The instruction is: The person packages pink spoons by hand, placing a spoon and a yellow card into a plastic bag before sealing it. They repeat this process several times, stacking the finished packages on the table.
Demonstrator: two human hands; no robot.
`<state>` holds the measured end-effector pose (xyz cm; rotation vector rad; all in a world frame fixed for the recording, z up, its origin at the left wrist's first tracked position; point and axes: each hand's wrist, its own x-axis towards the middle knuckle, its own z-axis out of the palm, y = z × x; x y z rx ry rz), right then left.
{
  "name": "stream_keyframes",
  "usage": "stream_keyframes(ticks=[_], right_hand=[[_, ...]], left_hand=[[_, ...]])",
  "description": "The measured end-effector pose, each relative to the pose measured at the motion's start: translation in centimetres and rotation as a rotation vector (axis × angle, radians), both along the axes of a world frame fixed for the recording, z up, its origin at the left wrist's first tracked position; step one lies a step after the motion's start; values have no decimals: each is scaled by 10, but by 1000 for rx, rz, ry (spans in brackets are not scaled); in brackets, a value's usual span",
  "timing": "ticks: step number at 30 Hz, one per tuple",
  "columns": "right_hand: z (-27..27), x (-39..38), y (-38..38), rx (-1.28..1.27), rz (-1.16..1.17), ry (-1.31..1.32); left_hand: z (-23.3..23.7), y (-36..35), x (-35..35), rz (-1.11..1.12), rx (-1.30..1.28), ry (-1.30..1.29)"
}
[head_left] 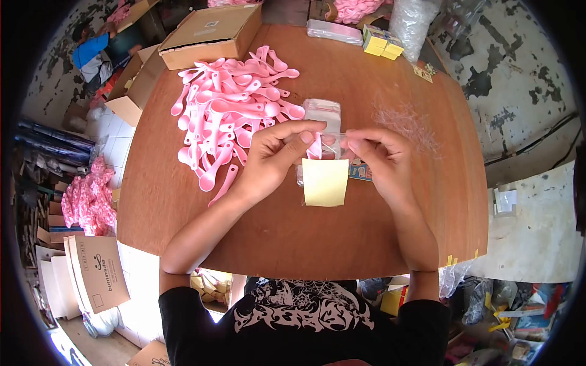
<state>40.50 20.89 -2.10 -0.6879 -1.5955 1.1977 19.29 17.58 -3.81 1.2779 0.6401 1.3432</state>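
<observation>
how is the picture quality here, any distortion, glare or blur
Head view: strong fisheye distortion bows the table and leaves black corners; head view: the floor at lower left looks washed out by bright light; head view: the left hand and right hand look fairly sharp, but the clear plastic between them is hard to trace.

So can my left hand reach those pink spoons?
Probably yes: the pink spoons lie close beside the left hand, nothing visible between, though it is pinching a clear bag.
</observation>
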Motion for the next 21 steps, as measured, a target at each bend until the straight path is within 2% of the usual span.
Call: stream_keyframes(ticks=[2,5,12,18,19,21], right_hand=[[-2,3,5,152,105,31],[0,4,3,81,144,61],[3,5,1,120,122,-33],[5,5,0,198,163,-14],[4,1,-3,201,93,-37],[2,-4,-7,205,23,-59]], left_hand=[[-4,1,-2,-5,32,-13],[-9,3,-5,-34,75,-61],[-24,8,-9,-13,32,-94],[-15,5,-9,-68,69,-111],[-12,4,-7,-68,68,-111],[-4,1,-2,13,174,144]])
